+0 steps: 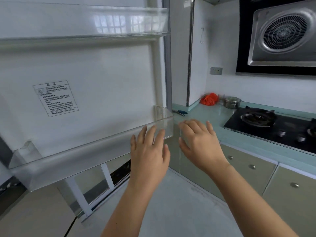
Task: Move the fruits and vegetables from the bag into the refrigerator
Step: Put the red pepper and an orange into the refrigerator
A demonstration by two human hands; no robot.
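Note:
The white refrigerator door (pixel 95 79) stands open and fills the left of the view, inner side toward me. It carries a clear upper door shelf (pixel 85 23) and a clear lower door shelf (pixel 71 156), both with nothing in them. My left hand (pixel 148 151) is raised with fingers spread, just in front of the lower shelf's right end. My right hand (pixel 200 142) is beside it, also spread and holding nothing. A crumpled red plastic bag (pixel 209 99) lies far back in the corner of the counter. No fruit or vegetables show.
A pale green counter (pixel 205 117) runs along the right, with a black gas hob (pixel 270 124), a small steel pot (pixel 232 102) and a blue-handled tool (pixel 179 112). A range hood (pixel 282 35) hangs above. Cabinet doors (pixel 248 170) are below; light floor (pixel 171 202) lies between.

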